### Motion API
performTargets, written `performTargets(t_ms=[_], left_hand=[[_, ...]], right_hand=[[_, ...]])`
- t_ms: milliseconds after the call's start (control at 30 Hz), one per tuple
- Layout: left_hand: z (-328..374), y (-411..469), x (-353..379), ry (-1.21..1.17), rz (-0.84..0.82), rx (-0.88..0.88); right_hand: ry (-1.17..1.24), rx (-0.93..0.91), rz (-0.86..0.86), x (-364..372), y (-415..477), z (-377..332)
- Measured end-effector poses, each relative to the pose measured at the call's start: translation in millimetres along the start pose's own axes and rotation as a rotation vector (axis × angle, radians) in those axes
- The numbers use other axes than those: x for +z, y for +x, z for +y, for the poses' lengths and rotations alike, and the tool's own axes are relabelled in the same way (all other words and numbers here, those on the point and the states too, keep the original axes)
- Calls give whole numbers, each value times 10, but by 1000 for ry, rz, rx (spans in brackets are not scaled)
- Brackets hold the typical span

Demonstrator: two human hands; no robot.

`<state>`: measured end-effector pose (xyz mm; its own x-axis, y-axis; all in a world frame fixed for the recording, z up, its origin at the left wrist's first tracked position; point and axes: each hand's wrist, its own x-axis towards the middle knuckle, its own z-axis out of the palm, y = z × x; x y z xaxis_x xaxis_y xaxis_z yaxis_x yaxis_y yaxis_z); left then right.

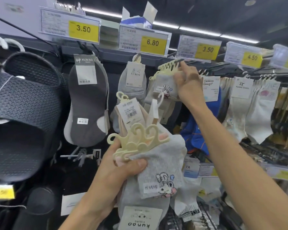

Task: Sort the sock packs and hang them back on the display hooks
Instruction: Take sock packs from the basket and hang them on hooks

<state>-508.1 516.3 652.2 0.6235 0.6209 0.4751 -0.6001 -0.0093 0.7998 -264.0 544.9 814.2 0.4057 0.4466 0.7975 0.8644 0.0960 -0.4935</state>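
Holding a bundle of sock packs (158,163) low in front of the rack, our left hand (123,170) is clamped around it, thumb across the grey fabric and fingers curled behind. The cream plastic hangers (140,140) of the bundle fan out above the fist, and a labelled pack with a barcode sticks up behind them. The front sock shows a cartoon animal.

Our right hand (188,85) is raised to the row above, well apart from the left. There it pinches the hanger tops of the grey packs (163,87) hanging at the outer end of a hook (179,60), with one fingertip up against the hook's tip. These packs carry the same cartoon print.

Above that hook we see a yellow price tag (206,49) reading 3.50. To the left hang light grey socks (131,80) and dark grey socks (88,100), then dark mesh slippers (23,105). To the right hang blue socks (198,130) and white socks (256,105).
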Motion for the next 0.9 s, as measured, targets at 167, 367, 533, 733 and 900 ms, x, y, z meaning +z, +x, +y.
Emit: performTargets(t_ms=[167, 367, 533, 733, 900], left_hand=[[-74, 52, 13, -21, -28, -15], [-141, 68, 58, -222, -106, -222], [-212, 79, 162, -277, -332, -256], [-246, 92, 246, -187, -288, -208], [-230, 83, 194, -97, -270, -155]], right_hand=[[247, -187, 54, -361, -868, -229], [536, -143, -394, -666, -1258, -308], [621, -113, -415, -793, -1293, -253], [590, -125, -453, -834, -1342, -248], [747, -123, -437, -787, -1354, -251]])
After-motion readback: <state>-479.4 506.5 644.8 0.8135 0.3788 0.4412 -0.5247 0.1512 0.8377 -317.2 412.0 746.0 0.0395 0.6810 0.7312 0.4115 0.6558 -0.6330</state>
